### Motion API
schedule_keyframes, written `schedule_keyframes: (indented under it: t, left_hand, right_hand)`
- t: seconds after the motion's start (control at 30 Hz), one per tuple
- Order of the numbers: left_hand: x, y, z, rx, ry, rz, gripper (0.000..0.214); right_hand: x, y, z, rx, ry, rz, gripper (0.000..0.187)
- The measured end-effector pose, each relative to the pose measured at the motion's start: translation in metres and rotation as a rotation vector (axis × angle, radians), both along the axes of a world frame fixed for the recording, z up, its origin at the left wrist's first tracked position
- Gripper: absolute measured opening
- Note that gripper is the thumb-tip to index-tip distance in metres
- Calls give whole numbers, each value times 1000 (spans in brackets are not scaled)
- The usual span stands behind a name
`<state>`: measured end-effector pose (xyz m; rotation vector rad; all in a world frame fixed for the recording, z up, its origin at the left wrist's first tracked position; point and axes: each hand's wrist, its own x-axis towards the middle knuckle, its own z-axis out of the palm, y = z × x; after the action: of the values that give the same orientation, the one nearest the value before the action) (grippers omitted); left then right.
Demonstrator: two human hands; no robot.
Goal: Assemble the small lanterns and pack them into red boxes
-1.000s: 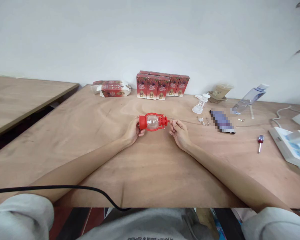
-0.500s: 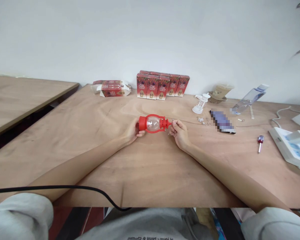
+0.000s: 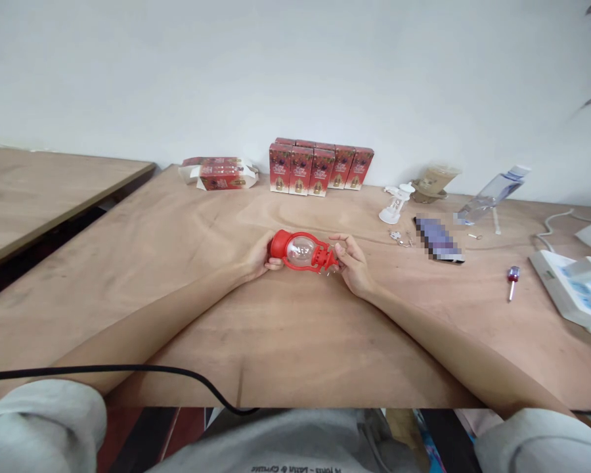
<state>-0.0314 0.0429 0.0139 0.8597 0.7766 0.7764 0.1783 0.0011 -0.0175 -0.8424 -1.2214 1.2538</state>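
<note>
A small red toy lantern (image 3: 302, 251) with a clear, rounded globe lies on its side above the tabletop, tilted down toward the right. My left hand (image 3: 263, 256) is closed around its red base. At the pointed top end, my right hand (image 3: 352, 261) has its fingers on the cap, with the index finger raised a little off it. Thin bits, perhaps a wire handle, show near the cap but are too small to make out. A white lantern (image 3: 396, 203) of similar shape stands farther back on the right.
Several red printed boxes (image 3: 300, 169) stand against the wall, and an opened box (image 3: 221, 175) lies left of them. Rightward are small metal pieces (image 3: 398, 238), a phone (image 3: 438, 240), a drink cup (image 3: 436, 182), a tilted bottle (image 3: 492, 196), a screwdriver (image 3: 513, 281) and a white power strip (image 3: 571, 289).
The lantern's top end has tipped downward, toward me. My right fingers have shifted on the cap, and the index finger has lifted and straightened. My left hand keeps its grip on the base.
</note>
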Motion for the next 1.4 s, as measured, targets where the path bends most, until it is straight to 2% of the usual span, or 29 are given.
schedule_keyframes:
  t: [0.17, 0.33, 0.53, 0.73, 0.83, 0.9, 1.0, 1.4]
  left_hand:
    - [-1, 2, 1, -7, 5, -24, 17]
    - [-2, 5, 2, -36, 15, -59, 20]
    - [0, 2, 7, -66, 76, -2, 27]
    - [2, -1, 4, 11, 82, 31, 42]
    - [2, -2, 2, 96, 100, -21, 47]
    - [1, -3, 1, 145, 126, -67, 43]
    - [1, -4, 2, 166, 138, -71, 31]
    - [2, -4, 4, 68, 127, -17, 28]
  right_hand:
    - [-2, 1, 2, -5, -5, 79, 42]
    - [0, 1, 0, 31, -12, 90, 39]
    - [1, -1, 0, 45, -84, 132, 36]
    - [-1, -1, 3, 12, -137, 145, 38]
    - [-1, -2, 3, 9, -149, 160, 39]
    - [-2, -1, 3, 4, -130, 166, 39]
    - [-2, 0, 3, 4, -82, 163, 38]
    - [-3, 1, 5, -61, 29, 130, 40]
